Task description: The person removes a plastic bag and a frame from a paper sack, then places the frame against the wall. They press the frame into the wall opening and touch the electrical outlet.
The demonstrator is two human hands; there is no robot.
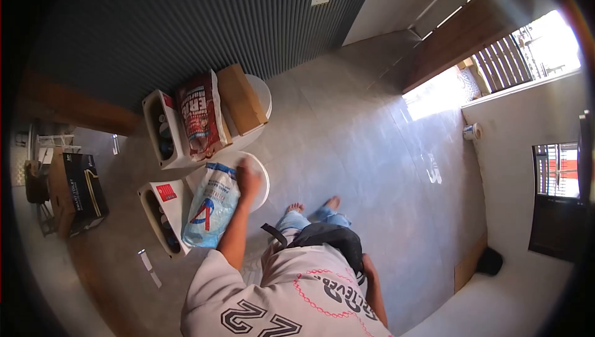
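Smooth grey floor (pixel 384 151) fills the room — daylight glares on it near the opening at right — and runs up to a ribbed dark wall (pixel 235 21) with a white outlet (pixel 320 0). The blue-white sack (pixel 211 210) lies on the nearer white unit (pixel 180 191); a red sack (pixel 199 114) and a cardboard box (pixel 242 98) top the farther one. The left hand (pixel 248 179) is at the blue-white sack's upper edge, blurred — whether it pinches, I cannot tell. The right hand (pixel 366 267), by the waist pack (pixel 331 241), is mostly hidden, its state unclear.
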